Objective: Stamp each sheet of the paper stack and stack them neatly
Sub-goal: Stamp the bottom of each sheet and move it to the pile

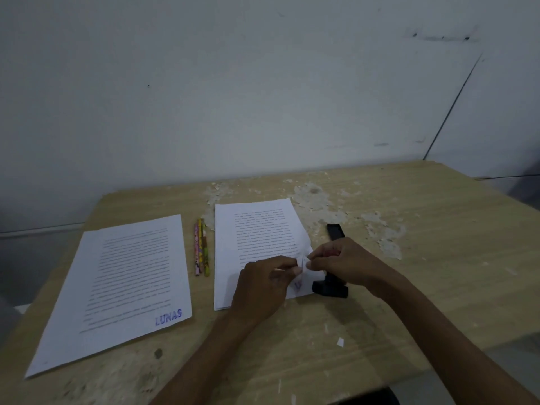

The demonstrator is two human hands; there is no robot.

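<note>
A stack of printed sheets lies in the middle of the table. Its top sheet is lifted at the lower right corner, where a blue stamp mark shows. My left hand and my right hand both pinch that raised corner of the top sheet. A black stamp stands on the table just under my right wrist. A black ink pad lies beyond my right hand. To the left lies a stamped sheet marked LUNAS in blue at its lower right corner.
Several colourful pencils lie between the two papers. The wooden table is worn and flaked near its far edge, with a small paper scrap near the front. A white wall rises behind.
</note>
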